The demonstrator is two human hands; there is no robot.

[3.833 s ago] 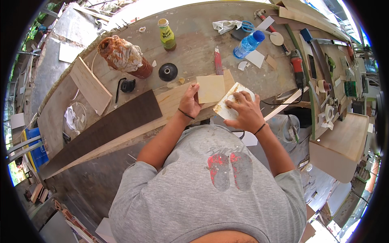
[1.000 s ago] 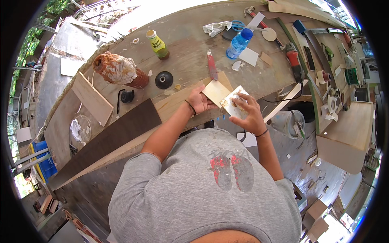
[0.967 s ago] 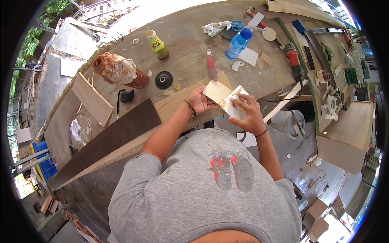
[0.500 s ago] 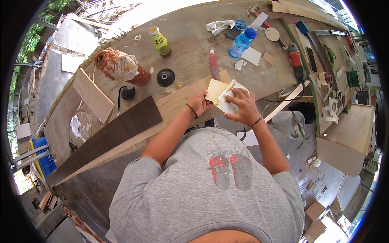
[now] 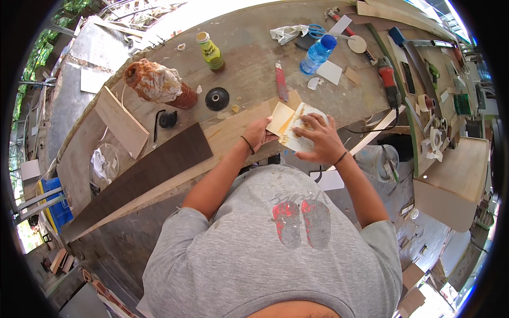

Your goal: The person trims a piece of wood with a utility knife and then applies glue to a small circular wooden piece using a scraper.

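Note:
My left hand (image 5: 257,134) is closed on the lower left edge of a thin, pale yellow square piece (image 5: 280,117). Up against that piece, partly overlapping it, is a white square sheet (image 5: 295,139) with yellow-brown smears. My right hand (image 5: 321,139) grips this sheet from its right side, fingers bent over the top face and thumb near the lower edge. Both pieces are held over the near edge of the workbench, above a pale wooden board (image 5: 238,119). A red-handled cutter knife (image 5: 281,85) lies just beyond them.
A dark brown panel (image 5: 154,175) lies to the left. Farther back stand a wrapped reddish bottle (image 5: 185,98), a yellow-green bottle (image 5: 213,55), a black round cup (image 5: 217,99) and a blue-capped water bottle (image 5: 317,55). A red corded power tool (image 5: 387,79) lies at right, its cable hanging.
The pale yellow piece has shifted slightly left and tilted against the white sheet. Both hands have moved only a little, and my right forearm has swung slightly outward.

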